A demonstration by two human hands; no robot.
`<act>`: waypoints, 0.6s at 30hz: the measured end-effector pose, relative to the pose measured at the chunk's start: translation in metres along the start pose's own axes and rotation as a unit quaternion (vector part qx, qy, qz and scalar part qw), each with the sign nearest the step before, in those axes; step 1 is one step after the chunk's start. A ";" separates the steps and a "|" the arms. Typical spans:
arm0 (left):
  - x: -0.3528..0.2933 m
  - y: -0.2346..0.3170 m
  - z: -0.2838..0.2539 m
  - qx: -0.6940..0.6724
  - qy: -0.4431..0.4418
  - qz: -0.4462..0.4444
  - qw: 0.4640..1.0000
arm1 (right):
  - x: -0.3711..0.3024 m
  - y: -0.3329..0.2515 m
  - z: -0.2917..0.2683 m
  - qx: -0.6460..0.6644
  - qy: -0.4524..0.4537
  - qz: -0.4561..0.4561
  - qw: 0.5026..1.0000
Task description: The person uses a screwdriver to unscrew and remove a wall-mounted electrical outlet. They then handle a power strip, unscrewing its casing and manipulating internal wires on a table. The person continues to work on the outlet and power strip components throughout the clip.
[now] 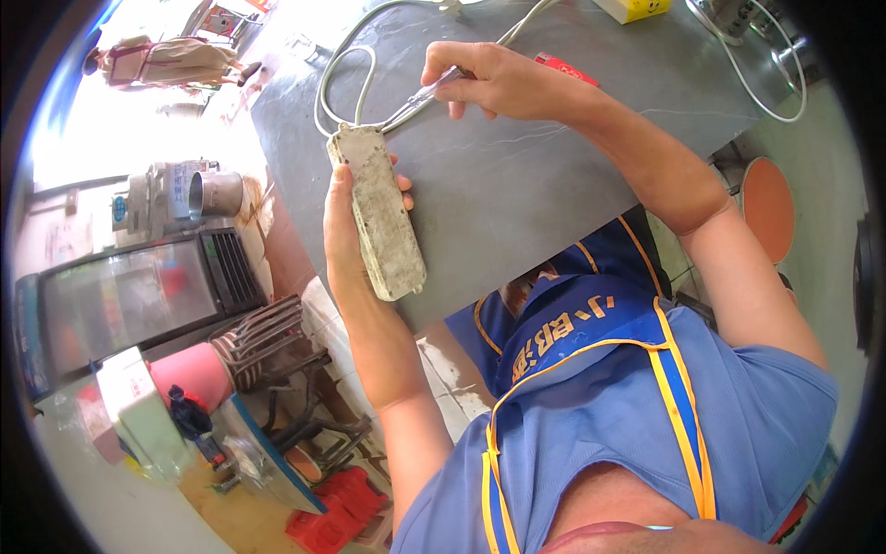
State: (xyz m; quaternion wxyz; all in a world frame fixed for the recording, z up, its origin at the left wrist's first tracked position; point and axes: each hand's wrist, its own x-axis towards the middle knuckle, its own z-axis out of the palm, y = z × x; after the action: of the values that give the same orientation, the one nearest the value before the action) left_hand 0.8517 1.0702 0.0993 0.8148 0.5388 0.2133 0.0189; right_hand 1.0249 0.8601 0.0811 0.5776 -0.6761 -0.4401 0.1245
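My left hand (pixel 343 222) grips a long, dirty white power strip (pixel 380 214) from below, holding it over the near edge of a grey table (pixel 572 111). My right hand (pixel 489 81) holds a slim screwdriver (pixel 417 102) with its tip pointing at the top end of the strip, where a white cable (pixel 343 69) leaves it and loops across the table.
A yellow box (pixel 632 9) and a small red object (pixel 565 68) lie on the table's far part, with another white cord (pixel 771 88) at the right. An orange stool (pixel 768 205) stands to the right. Machines, a glass-fronted cabinet (pixel 120 300) and red crates sit on the floor at left.
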 end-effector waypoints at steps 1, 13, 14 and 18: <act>0.000 0.000 0.001 -0.003 -0.005 0.002 1.000 | 0.001 -0.004 0.001 0.009 0.002 0.015 1.000; 0.000 0.000 0.002 -0.007 -0.024 -0.004 1.000 | 0.005 0.009 0.001 -0.142 0.083 -0.166 0.972; 0.001 -0.001 0.002 -0.006 -0.016 0.003 1.000 | 0.003 0.005 0.003 -0.124 0.073 -0.147 0.979; 0.001 0.000 0.003 -0.012 -0.033 -0.005 0.999 | 0.002 0.000 0.010 -0.110 0.090 -0.049 0.989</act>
State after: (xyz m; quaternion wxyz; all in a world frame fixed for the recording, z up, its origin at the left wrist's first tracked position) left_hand 0.8531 1.0679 0.0996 0.8279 0.5280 0.1890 -0.0003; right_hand 1.0194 0.8680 0.0789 0.5425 -0.7215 -0.4301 -0.0139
